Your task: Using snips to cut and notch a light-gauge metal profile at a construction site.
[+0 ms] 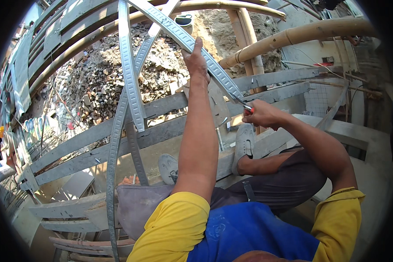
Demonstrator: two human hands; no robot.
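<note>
My left hand point(195, 64) is closed round a long galvanised steel batten point(218, 72) with a dimpled face. It slants from the top of the view down to the right. At its lower end my right hand point(264, 114) is closed on red-handled tin snips point(248, 108), whose dark jaws meet the batten's tip. My right fingers partly hide the handles. Left of my left arm, another steel batten point(127, 65) stands nearly upright. A longer bent batten point(114, 161) crosses behind it and curves down to the lower edge.
Grey wooden planks point(83, 135) run across in front of me, above a heap of rubble point(107, 83). Thick bamboo poles point(301, 37) cross at the upper right. My shoes point(245, 146) rest near the planks. Loose boards point(70, 209) lie at the lower left.
</note>
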